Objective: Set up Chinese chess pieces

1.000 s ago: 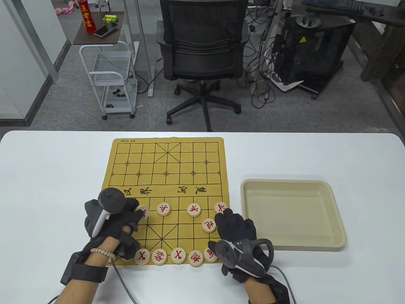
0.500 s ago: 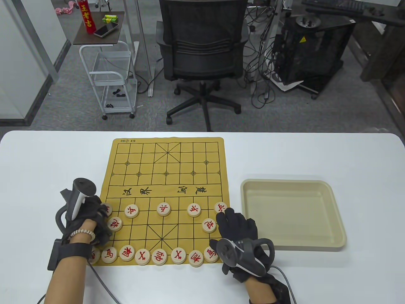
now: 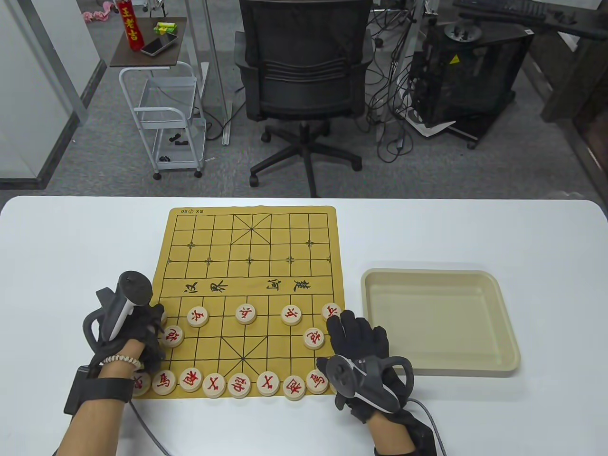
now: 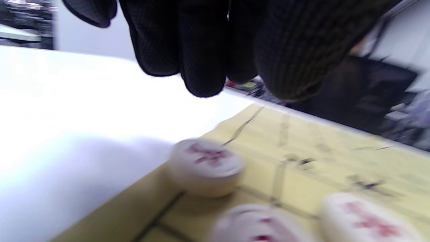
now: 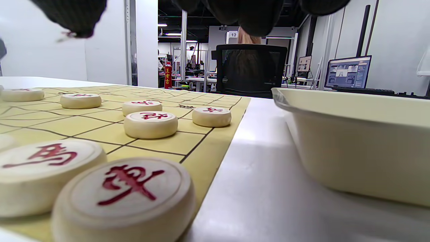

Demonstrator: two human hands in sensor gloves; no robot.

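Observation:
The yellow chess board (image 3: 247,256) lies mid-table with red-lettered wooden pieces on its near half. A back row of pieces (image 3: 239,385) runs along the near edge. Two cannons (image 3: 172,336) (image 3: 314,338) and the soldiers (image 3: 246,313) stand in front of it. My left hand (image 3: 156,317) hovers at the board's left edge, fingers hanging empty just above the leftmost soldier (image 4: 205,166). My right hand (image 3: 354,330) rests flat, fingers spread, on the board's near right corner and holds nothing. It covers the corner chariot (image 5: 124,198) in the table view.
An empty beige tray (image 3: 503,323) stands right of the board, close to my right hand. The far half of the board holds no pieces. A black office chair (image 3: 304,71) stands beyond the table's far edge.
My left hand moved from the second soldier's spot, leaving that piece on the board, out to the board's left edge. My right hand barely shifted.

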